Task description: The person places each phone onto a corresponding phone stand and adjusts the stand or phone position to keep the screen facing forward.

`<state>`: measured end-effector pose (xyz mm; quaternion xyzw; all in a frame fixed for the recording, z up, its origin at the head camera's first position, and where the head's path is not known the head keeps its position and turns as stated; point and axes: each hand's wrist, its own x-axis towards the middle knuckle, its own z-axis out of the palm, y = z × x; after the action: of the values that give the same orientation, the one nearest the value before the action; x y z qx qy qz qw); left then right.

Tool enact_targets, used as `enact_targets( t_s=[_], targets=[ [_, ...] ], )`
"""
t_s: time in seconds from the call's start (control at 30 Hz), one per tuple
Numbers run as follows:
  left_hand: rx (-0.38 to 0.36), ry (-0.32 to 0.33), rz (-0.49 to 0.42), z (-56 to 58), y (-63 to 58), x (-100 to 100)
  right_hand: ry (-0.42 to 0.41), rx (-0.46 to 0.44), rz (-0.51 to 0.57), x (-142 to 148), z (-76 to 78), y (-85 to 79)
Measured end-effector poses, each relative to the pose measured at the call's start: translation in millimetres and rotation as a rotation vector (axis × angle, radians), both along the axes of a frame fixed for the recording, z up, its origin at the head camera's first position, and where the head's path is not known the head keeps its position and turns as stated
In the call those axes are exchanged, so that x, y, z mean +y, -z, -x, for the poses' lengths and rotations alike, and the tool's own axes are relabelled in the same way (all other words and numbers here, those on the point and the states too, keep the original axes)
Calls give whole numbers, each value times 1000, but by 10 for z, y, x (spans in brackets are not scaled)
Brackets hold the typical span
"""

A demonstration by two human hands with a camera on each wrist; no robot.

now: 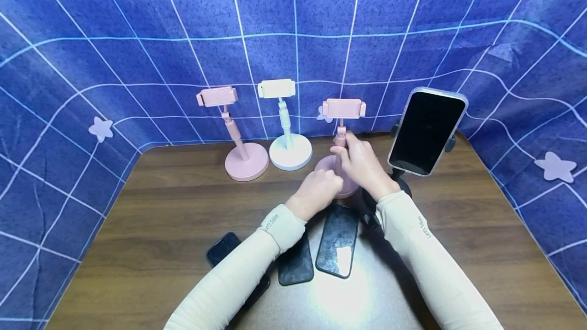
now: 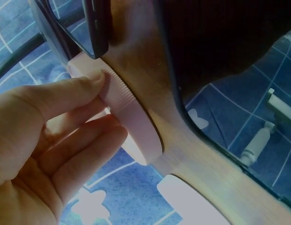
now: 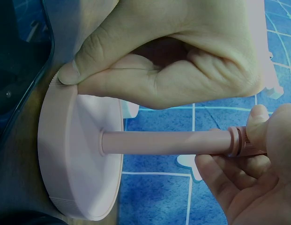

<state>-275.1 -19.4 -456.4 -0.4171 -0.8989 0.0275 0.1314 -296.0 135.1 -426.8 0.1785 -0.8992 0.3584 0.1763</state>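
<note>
A pink phone stand [image 1: 344, 108] stands on the table with its round base [image 3: 91, 159] flat and its pole upright. My left hand [image 1: 319, 190] pinches the near rim of that base, the thumb pressed on its ridged edge [image 2: 129, 101]. Higher up, my right hand [image 1: 364, 162] holds the stand's pole [image 3: 168, 142], thumb and fingers around the collar just below the phone clamp. The clamp holds no phone. Just in front of the base lies a dark phone [image 1: 338, 243], its screen reflecting light.
Another pink stand [image 1: 246, 162] and a white stand [image 1: 291, 152] are at the back left. On the right, a black stand [image 1: 403, 187] carries an upright phone [image 1: 427, 131]. Two more phones, one black phone [image 1: 295, 264] and another phone [image 1: 223, 247], lie near my left sleeve.
</note>
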Motion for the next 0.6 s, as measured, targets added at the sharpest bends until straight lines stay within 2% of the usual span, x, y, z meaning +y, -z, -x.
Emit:
enact_targets(
  t_s=[0.6],
  targets=[
    [-2, -13, 16, -17, 9, -16, 6, 4, -11, -6, -25, -9]
  ],
)
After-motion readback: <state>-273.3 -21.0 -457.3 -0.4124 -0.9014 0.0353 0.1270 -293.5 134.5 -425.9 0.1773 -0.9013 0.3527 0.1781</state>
